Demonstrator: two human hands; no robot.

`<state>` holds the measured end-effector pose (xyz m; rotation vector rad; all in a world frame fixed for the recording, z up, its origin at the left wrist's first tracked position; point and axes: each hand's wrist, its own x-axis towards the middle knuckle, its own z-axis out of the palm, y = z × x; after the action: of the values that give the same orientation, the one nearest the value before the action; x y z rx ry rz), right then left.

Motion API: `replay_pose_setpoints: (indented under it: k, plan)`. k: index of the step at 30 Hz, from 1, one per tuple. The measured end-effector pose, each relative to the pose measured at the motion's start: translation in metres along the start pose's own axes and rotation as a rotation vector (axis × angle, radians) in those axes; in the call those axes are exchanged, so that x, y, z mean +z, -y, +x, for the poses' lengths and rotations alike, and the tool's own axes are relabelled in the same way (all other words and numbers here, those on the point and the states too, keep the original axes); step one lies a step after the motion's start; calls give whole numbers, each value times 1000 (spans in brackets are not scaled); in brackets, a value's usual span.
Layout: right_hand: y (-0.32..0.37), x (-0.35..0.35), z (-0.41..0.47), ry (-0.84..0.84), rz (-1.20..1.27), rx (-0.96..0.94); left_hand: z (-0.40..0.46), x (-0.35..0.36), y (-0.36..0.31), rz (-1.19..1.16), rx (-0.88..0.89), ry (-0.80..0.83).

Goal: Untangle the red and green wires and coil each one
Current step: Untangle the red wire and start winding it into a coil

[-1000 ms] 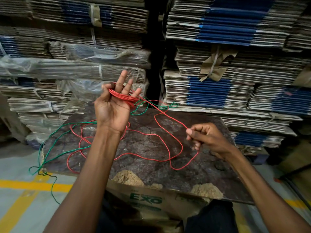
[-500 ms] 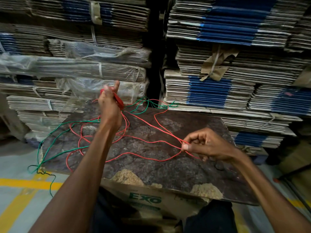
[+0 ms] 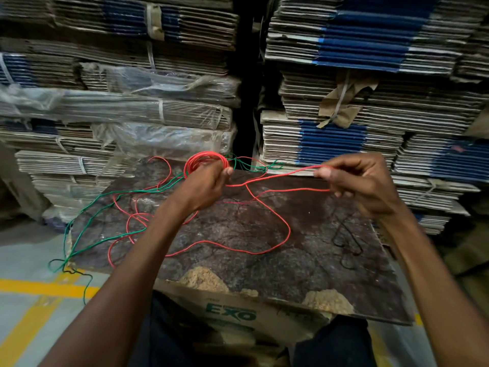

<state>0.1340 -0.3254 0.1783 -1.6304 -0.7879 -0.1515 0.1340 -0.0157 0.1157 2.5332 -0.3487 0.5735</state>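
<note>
**Both hands on the red wire above the slab**

Gripping a round coil of red wire [image 3: 205, 161], the left hand [image 3: 206, 185] holds it raised over the far edge of the dark stone slab [image 3: 304, 247], fingers curled around the bundled turns. To the right, the right hand [image 3: 362, 178] pinches a free strand of the same wire between thumb and fingertips; that strand runs nearly straight between the two hands. More red wire lies in loose loops across the slab. Green wire [image 3: 105, 200] trails from behind the coil over the slab's left edge and down to the floor, crossing the red loops. Stacked flattened cartons [image 3: 344, 49] fill the background.
</note>
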Motion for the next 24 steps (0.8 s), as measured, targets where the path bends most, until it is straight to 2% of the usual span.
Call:
replay_pose_setpoints:
  k: [2, 6, 11, 13, 17, 20, 24]
  plan:
    - [-2, 0, 11, -87, -69, -59, -9, -2, -4, -69, -13, 83]
    - [-8, 6, 34, -217, -213, -133, -31, -6, -14, -298, -51, 135]
    - [-28, 12, 54, -315, -235, -161, -57, -13, -42, -746, -117, 254]
    - [-37, 17, 57, -317, -235, -151, -65, -14, -50, -917, -141, 286]
    - [-52, 27, 58, -298, -247, -59, -75, -8, -57, -1238, -77, 401]
    - [-61, 33, 53, -231, -223, 15, -78, -9, -64, -1497, -85, 371]
    - [-72, 42, 41, -153, -138, 120, -74, -15, -62, -1997, -7, 342]
